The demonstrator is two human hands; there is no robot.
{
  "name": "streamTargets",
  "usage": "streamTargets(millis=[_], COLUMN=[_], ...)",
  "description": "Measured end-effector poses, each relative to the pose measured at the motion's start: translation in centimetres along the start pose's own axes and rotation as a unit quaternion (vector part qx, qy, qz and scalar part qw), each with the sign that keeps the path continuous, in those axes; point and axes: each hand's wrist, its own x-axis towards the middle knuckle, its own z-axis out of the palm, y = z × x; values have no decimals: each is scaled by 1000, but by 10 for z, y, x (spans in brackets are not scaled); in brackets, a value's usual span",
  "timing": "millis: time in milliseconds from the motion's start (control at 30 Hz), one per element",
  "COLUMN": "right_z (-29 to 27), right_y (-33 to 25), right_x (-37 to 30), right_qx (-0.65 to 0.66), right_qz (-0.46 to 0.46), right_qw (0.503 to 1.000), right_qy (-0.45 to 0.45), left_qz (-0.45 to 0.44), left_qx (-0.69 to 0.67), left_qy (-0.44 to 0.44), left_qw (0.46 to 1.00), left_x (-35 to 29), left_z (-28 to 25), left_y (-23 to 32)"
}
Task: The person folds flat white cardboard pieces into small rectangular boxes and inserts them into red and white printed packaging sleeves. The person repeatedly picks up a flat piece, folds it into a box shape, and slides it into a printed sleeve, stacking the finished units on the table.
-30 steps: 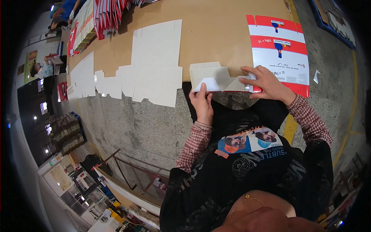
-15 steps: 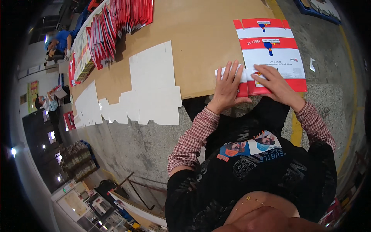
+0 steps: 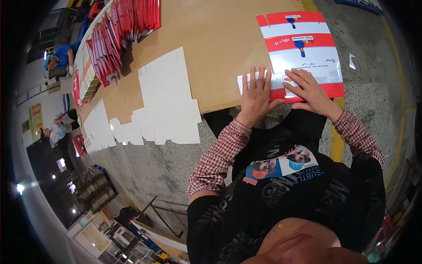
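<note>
Left hand [image 3: 256, 97] pressed flat, fingers spread wide, on the near left part of a flat red-and-white carton [image 3: 303, 53]; white strip of it showing beside the thumb side. Right hand [image 3: 310, 90] just right of it, fingers splayed and laid on the carton's near red band, gripping nothing. Carton lying unfolded on the brown worktop [image 3: 220, 39], near its right end, near edge partly hidden under both hands. Print on it too small to make out.

Left of the hands, well apart: white blanks [image 3: 167, 99] spread flat, overhanging the near worktop edge, more trailing off left. Far left: red cartons [image 3: 127, 26] standing in a leaning row, top cut off by the frame. Beyond, a person in blue [image 3: 61, 59], mostly hidden. Small white scrap [image 3: 352, 61] on the concrete floor, right. Lower left blurred, dim shelves hard to tell.
</note>
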Motion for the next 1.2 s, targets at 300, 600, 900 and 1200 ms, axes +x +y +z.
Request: streamTargets(millis=[300, 600, 900, 1200], right_z=[1, 14, -3, -79], right_y=[12, 24, 18, 236], right_x=[-6, -104, 76, 324], right_qx=[47, 710, 657, 431], right_qz=[3, 304, 252, 207], right_qw=[999, 401, 693, 877], right_qy=[6, 492, 159, 44], left_qz=[-23, -71, -198, -433], left_qx=[-5, -47, -231, -22], left_qy=[5, 36, 242, 85], left_qw=[1000, 996, 921, 897], left_x=[5, 6, 2, -195], left_z=[2, 4, -36, -84], left_y=[7, 13, -2, -87])
